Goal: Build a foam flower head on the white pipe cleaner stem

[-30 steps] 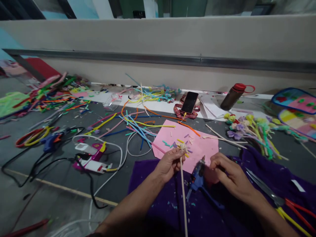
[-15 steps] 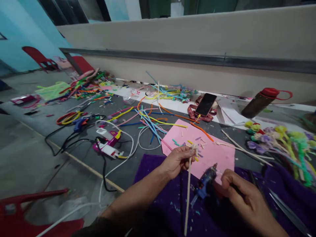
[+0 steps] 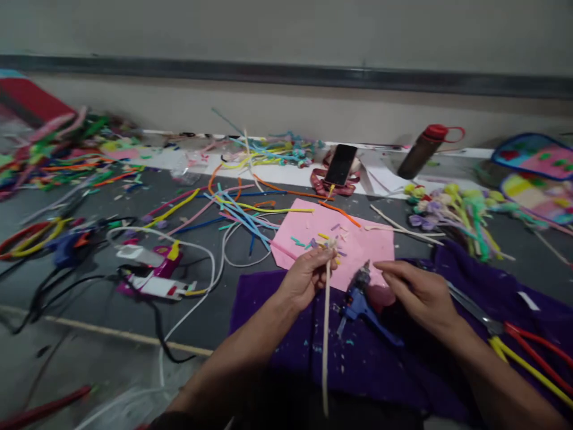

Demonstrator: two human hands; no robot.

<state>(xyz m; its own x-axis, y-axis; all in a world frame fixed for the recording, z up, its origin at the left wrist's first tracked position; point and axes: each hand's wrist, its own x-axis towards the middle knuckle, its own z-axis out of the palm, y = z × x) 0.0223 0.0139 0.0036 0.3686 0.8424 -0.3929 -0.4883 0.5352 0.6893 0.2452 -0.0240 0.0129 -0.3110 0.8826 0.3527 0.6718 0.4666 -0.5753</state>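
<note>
Gluing step, by the look of it. Left hand point(image 3: 307, 276) pinches a thin stick point(image 3: 326, 334) just under its small tuft. Stick's long axis runs toward the body, tuft end pointing away, over the pink paper point(image 3: 358, 239). Right hand point(image 3: 418, 292) sits loosely curled, holding nothing, beside the glue gun point(image 3: 358, 298). Next: grip the gun, nozzle to tuft.

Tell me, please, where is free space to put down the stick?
Free: purple cloth left of the stick, and grey mat between white cable and cloth. Crowded: pink sheet with cut bits, glue gun, scissors on the right.
</note>
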